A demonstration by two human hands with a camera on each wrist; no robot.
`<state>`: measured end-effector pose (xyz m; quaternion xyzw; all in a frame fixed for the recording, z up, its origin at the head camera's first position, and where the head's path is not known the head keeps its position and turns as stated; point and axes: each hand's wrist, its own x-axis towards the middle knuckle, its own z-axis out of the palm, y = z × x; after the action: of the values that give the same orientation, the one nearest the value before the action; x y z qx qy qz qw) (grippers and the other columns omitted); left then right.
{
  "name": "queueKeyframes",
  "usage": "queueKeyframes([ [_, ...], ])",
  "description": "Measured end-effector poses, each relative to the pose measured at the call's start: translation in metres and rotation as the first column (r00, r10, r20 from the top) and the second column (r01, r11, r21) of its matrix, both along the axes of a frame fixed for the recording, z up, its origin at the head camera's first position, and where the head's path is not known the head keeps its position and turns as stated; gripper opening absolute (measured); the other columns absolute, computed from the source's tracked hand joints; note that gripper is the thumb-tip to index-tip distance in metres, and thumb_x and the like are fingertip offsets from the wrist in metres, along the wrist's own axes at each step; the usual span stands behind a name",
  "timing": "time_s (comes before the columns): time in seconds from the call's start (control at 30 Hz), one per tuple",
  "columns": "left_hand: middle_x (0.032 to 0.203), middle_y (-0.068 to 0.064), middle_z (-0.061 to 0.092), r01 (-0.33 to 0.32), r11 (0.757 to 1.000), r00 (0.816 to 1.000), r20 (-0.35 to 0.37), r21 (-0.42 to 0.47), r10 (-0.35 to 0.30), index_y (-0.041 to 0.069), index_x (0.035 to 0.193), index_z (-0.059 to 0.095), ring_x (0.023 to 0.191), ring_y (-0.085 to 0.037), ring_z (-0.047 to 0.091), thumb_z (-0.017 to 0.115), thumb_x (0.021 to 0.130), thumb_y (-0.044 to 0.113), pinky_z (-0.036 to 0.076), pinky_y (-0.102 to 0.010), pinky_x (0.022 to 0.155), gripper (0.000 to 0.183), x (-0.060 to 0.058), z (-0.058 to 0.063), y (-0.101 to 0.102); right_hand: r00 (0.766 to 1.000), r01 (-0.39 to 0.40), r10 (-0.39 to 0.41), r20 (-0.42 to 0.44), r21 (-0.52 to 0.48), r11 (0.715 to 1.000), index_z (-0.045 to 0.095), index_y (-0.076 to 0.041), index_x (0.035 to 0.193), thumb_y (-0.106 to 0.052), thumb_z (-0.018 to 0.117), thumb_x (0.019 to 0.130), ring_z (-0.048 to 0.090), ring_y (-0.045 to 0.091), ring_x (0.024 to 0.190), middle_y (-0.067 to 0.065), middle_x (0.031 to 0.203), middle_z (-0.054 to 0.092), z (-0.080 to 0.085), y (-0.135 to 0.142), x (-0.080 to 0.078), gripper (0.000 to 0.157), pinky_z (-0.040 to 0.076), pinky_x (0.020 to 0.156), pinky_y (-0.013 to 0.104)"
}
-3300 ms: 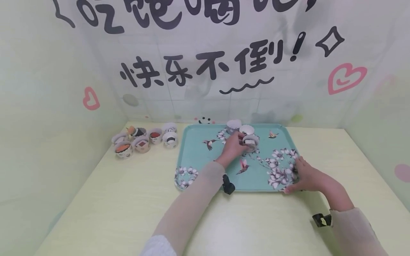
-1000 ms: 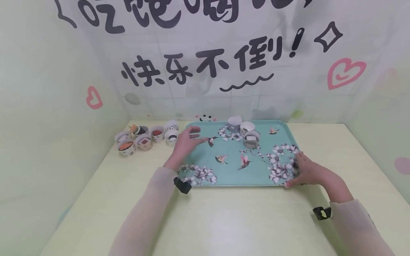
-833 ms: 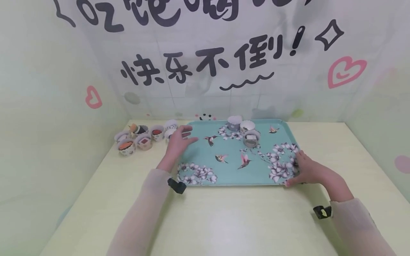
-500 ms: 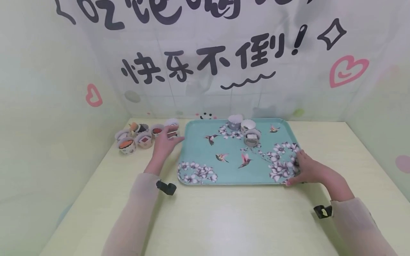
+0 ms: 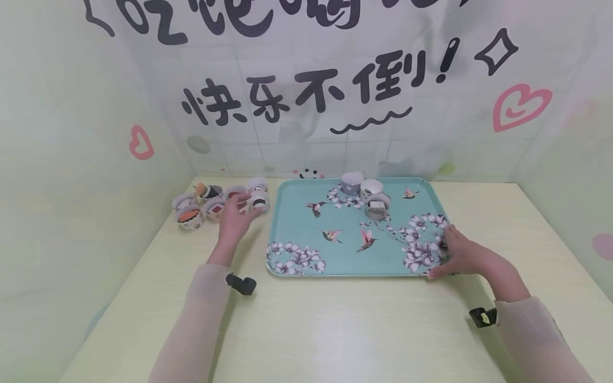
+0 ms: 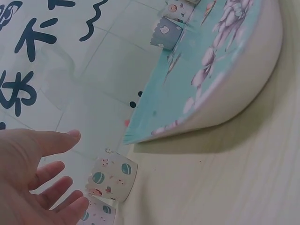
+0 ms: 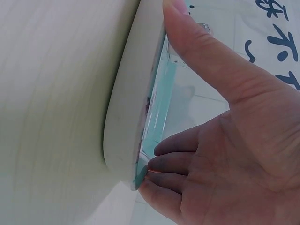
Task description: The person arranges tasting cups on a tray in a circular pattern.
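Note:
My left hand (image 5: 233,221), fingers spread and holding nothing, hovers in front of a group of patterned paper cups at the left. Just right of its fingertips is a white cup (image 5: 259,202) with a dark-banded piece inside. Behind the fingers, a cup with red contents is partly hidden. In the left wrist view, a patterned cup (image 6: 115,176) stands near the fingertips. My right hand (image 5: 465,254) rests against the front right corner of a turquoise tray (image 5: 306,213), thumb on the front rim and fingers along the side. On the tray stand a grey-blue cup (image 5: 351,184), a white cup (image 5: 371,190) and a grey cup (image 5: 377,209) holding a white block.
More cups stand at the far left: one with an orange piece (image 5: 190,219), one with a red diamond (image 5: 214,210), and others behind. The pale wooden table (image 5: 330,330) meets walls at the back and sides; the tray has a raised rim.
Earlier my left hand was at the grey cup on the tray; it has let go and moved left to the cup group. My right hand stays at the tray corner.

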<state>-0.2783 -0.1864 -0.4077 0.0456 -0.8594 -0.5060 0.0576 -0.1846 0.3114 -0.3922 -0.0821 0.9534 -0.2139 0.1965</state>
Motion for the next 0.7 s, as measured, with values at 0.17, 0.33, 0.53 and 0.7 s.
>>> queueKeyframes([
  [0.17,0.15,-0.022,0.044,-0.028,1.0,1.0,-0.011,0.004,0.028,-0.001,0.144,0.044,0.14,-0.038,0.044,0.07,0.092,0.016,0.041,-0.048,0.116,0.06,-0.003,-0.007,0.0,1.0,-0.001,0.001,-0.005,-0.001,1.0,0.0,0.027,0.144,-0.046,0.089,0.068,0.008,0.065,0.14,0.052,0.149,0.0,-0.002,0.0,0.0,0.138,0.018,0.114,0.071],
  [0.33,0.152,-0.022,0.041,-0.023,1.0,1.0,-0.007,0.021,0.023,-0.002,0.146,0.038,0.142,-0.038,0.042,0.071,0.092,0.016,0.039,-0.048,0.117,0.066,-0.008,-0.013,-0.003,1.0,0.0,0.0,-0.006,-0.001,1.0,-0.001,0.027,0.144,-0.046,0.089,0.068,0.008,0.065,0.14,0.052,0.15,0.0,-0.003,0.001,-0.001,0.138,0.017,0.115,0.071],
  [0.53,0.154,-0.024,0.038,-0.025,1.0,0.999,0.027,0.004,0.025,-0.002,0.148,0.035,0.144,-0.039,0.039,0.071,0.092,0.016,0.038,-0.049,0.117,0.069,-0.015,-0.017,-0.003,1.0,0.0,0.0,-0.008,-0.005,1.0,-0.001,0.027,0.144,-0.045,0.089,0.068,0.007,0.065,0.14,0.052,0.15,-0.001,-0.004,0.001,-0.002,0.139,0.017,0.115,0.071],
  [0.7,0.153,-0.027,0.04,-0.03,0.999,0.999,0.038,-0.025,0.031,-0.003,0.148,0.034,0.143,-0.04,0.04,0.071,0.092,0.018,0.038,-0.049,0.118,0.07,-0.018,-0.02,-0.001,1.0,0.003,-0.003,-0.005,-0.007,1.0,-0.001,0.027,0.144,-0.048,0.089,0.068,0.007,0.065,0.14,0.052,0.15,-0.001,-0.005,0.001,-0.003,0.14,0.017,0.115,0.071],
])
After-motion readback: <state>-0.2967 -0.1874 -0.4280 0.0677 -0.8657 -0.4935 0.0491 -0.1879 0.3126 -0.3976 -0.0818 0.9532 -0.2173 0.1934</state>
